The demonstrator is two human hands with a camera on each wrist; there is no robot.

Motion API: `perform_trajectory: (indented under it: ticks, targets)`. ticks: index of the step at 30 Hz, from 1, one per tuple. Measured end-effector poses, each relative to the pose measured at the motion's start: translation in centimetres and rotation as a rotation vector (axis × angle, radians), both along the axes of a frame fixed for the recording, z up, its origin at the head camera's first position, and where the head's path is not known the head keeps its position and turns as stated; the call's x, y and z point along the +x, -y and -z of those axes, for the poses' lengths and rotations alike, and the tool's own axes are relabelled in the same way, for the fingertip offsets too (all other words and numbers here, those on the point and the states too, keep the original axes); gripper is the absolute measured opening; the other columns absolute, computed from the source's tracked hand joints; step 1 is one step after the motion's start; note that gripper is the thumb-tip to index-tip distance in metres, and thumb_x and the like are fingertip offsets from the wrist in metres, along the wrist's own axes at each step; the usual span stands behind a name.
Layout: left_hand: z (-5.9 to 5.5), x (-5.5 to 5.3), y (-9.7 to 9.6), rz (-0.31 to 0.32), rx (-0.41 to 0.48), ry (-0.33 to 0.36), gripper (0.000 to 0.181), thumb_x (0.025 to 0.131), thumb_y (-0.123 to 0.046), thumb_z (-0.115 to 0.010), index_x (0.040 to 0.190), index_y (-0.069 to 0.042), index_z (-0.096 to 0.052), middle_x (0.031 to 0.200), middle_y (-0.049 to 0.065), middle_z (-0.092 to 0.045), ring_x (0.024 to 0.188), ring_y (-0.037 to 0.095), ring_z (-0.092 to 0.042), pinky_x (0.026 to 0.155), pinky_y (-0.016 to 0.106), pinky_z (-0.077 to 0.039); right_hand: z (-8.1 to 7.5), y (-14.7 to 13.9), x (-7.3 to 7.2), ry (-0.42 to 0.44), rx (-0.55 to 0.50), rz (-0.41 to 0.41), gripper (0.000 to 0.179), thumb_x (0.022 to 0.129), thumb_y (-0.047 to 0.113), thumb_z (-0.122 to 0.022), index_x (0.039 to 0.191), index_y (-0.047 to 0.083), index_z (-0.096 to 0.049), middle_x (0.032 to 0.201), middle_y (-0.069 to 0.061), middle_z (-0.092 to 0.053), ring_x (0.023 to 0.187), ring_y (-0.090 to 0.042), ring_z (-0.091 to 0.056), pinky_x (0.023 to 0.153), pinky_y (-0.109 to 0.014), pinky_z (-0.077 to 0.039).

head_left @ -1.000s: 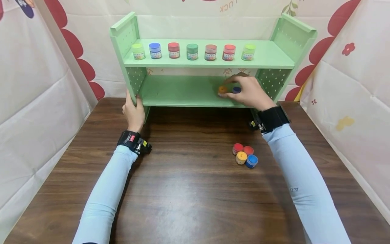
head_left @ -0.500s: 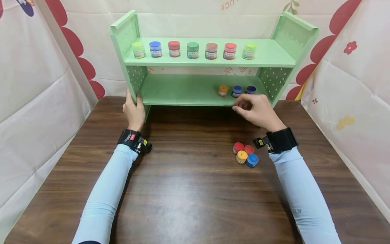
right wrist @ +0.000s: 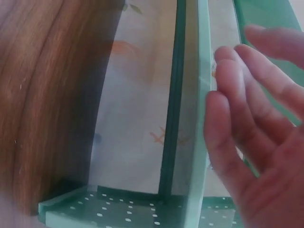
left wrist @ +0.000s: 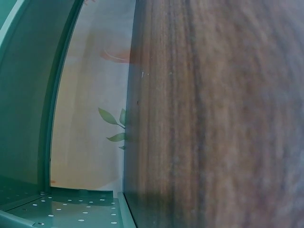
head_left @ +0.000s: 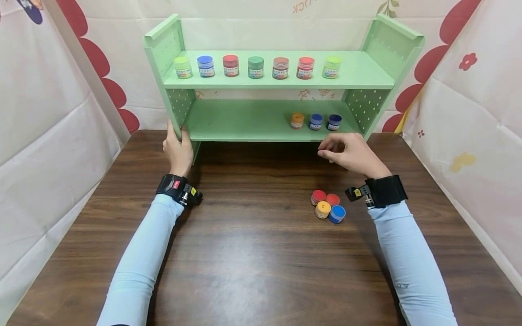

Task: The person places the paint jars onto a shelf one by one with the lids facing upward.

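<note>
My left hand (head_left: 178, 151) grips the lower left side of a light green two-tier shelf (head_left: 244, 134), the thumb on its front edge. In the left wrist view the shelf's green panel shows, but no fingers. My right hand (head_left: 350, 153) is in front of the lower board with its fingers loosely bent, and the right wrist view shows nothing in it. Just behind it stand an orange-lidded paint jar (head_left: 297, 121), a blue paint jar (head_left: 316, 122) and a dark blue paint jar (head_left: 334, 122), in a row on the lower board.
Several paint jars line the upper board, from a light green jar (head_left: 183, 68) to another light green jar (head_left: 331, 68). On the wooden table (head_left: 244, 262), a red jar (head_left: 318, 197), a yellow jar (head_left: 323, 209) and a blue jar (head_left: 337, 214) cluster with another red jar.
My right hand has let go of the orange-lidded jar and drawn back toward the front right, off the lower board. My left hand has stayed on the shelf's side.
</note>
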State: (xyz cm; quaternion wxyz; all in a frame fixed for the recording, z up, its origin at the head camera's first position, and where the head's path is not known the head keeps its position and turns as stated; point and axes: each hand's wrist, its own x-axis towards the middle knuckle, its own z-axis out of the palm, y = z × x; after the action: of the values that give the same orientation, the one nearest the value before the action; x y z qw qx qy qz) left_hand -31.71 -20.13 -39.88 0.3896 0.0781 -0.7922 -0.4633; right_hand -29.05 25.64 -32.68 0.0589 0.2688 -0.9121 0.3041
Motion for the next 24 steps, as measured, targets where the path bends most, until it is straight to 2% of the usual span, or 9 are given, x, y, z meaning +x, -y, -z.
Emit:
perform_trajectory:
  ticks: [4,8,10,12,14,20,24]
  targets:
    - [0.0,0.1,0.0,-0.008,0.001,0.004,0.045,0.105,-0.033,-0.052,0.148,-0.024,-0.054,0.122,0.019,-0.073,0.105,0.038,-0.070,0.093,0.057,-0.048,0.1,-0.6,-0.2,0.113,0.067,-0.047,0.010,0.094,0.022,-0.076,0.103,0.016,-0.075,0.089,-0.002,-0.076,0.075,-0.014,-0.069,0.070,-0.025,-0.052]
    - [0.0,0.0,0.1,-0.015,-0.003,0.006,0.045,0.105,-0.033,-0.052,0.149,-0.023,-0.054,0.124,0.019,-0.073,0.107,0.040,-0.070,0.094,0.058,-0.048,0.6,-1.0,-0.3,0.366,0.209,-0.164,0.030,0.093,0.024,-0.078,0.118,0.008,-0.072,0.101,-0.004,-0.077,0.090,-0.013,-0.070,0.081,-0.026,-0.053]
    - [-0.1,0.0,0.1,-0.017,-0.006,0.003,0.044,0.105,-0.033,-0.053,0.147,-0.021,-0.055,0.123,0.019,-0.073,0.107,0.041,-0.070,0.094,0.058,-0.047,0.9,-1.0,-0.2,0.492,0.266,-0.220,0.036,0.093,0.025,-0.078,0.121,0.004,-0.071,0.105,-0.005,-0.077,0.093,-0.014,-0.070,0.083,-0.028,-0.054]
    - [-0.1,0.0,0.1,-0.017,-0.006,-0.002,0.044,0.104,-0.032,-0.053,0.147,-0.020,-0.055,0.125,0.018,-0.073,0.110,0.041,-0.070,0.095,0.058,-0.048,1.3,-0.8,-0.2,0.576,0.294,-0.259,0.037,0.093,0.025,-0.078,0.120,0.001,-0.071,0.105,-0.008,-0.077,0.093,-0.014,-0.070,0.083,-0.029,-0.055]
    - [-0.1,0.0,0.0,-0.014,-0.009,-0.002,0.044,0.104,-0.032,-0.052,0.147,-0.020,-0.055,0.126,0.018,-0.072,0.112,0.041,-0.070,0.096,0.057,-0.048,1.7,-0.6,-0.2,0.619,0.295,-0.276,0.033,0.093,0.023,-0.077,0.117,0.001,-0.072,0.105,-0.009,-0.077,0.092,-0.015,-0.069,0.083,-0.030,-0.055]
    - [0.2,0.0,0.0,-0.022,-0.001,0.001,0.042,0.104,-0.032,-0.052,0.145,-0.021,-0.056,0.118,0.019,-0.074,0.101,0.040,-0.069,0.092,0.057,-0.048,2.8,0.1,-0.4,0.704,0.289,-0.297,0.025,0.092,0.020,-0.078,0.109,0.003,-0.072,0.100,-0.008,-0.075,0.084,-0.016,-0.064,0.079,-0.033,-0.056]
    - [0.1,-0.2,0.0,-0.026,-0.004,-0.004,0.041,0.104,-0.031,-0.052,0.143,-0.020,-0.057,0.121,0.017,-0.074,0.107,0.040,-0.071,0.093,0.057,-0.048,3.2,0.2,-0.5,0.770,0.267,-0.290,0.024,0.093,0.018,-0.077,0.107,0.001,-0.070,0.096,-0.007,-0.072,0.081,-0.018,-0.061,0.074,-0.033,-0.055]
